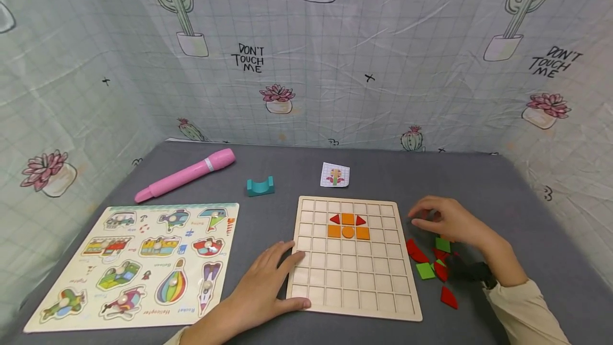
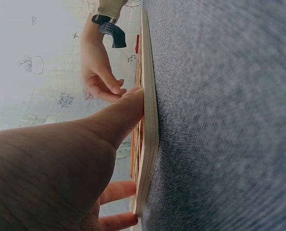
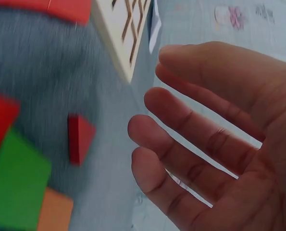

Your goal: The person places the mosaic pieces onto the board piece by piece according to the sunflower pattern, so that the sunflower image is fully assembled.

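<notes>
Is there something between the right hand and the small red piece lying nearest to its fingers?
Nothing visible. The right hand hovers open, and only bare grey cloth separates its fingertips from the red piece. The grid board lies off to the side.
</notes>
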Demonstrator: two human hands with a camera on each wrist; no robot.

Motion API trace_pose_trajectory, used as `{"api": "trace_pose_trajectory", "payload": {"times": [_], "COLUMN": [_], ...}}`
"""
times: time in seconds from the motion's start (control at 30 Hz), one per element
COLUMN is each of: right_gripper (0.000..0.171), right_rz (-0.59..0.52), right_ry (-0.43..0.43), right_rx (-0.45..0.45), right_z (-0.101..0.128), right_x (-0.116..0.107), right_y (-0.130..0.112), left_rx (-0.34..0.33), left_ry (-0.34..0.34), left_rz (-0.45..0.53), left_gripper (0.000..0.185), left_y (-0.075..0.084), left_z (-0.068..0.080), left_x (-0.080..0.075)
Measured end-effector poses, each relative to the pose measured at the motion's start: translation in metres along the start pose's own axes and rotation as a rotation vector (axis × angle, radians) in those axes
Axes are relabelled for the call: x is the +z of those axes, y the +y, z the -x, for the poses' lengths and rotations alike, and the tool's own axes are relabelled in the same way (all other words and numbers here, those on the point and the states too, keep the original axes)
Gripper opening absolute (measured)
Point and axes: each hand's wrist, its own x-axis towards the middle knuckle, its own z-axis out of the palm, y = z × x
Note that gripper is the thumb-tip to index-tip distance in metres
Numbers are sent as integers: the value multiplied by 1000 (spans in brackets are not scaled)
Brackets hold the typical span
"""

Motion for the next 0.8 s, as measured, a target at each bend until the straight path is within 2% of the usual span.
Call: {"api": "trace_pose_trajectory", "payload": {"times": [0.23,0.5,0.73,0.8], "right_gripper": [13,13,26,27], "right_rz": [-18,-2,-58,-80], "right_ry": [-94,-137,-252,-272], "right_rx": [72,59,185,190], "right_z": [10,21,28,28], "right_x": [-11,-23,-30,-30], "right_y": [15,31,37,37], "left_rx": [5,26,25,22], "left_ry": [-1,26,23,21], "left_rz": [2,-28,-28,-21], "left_gripper": [81,80,80,80], "left_y": [0,-1,0,0], "left_z": [0,-1,0,0], "left_x": [0,0,0,0]}}
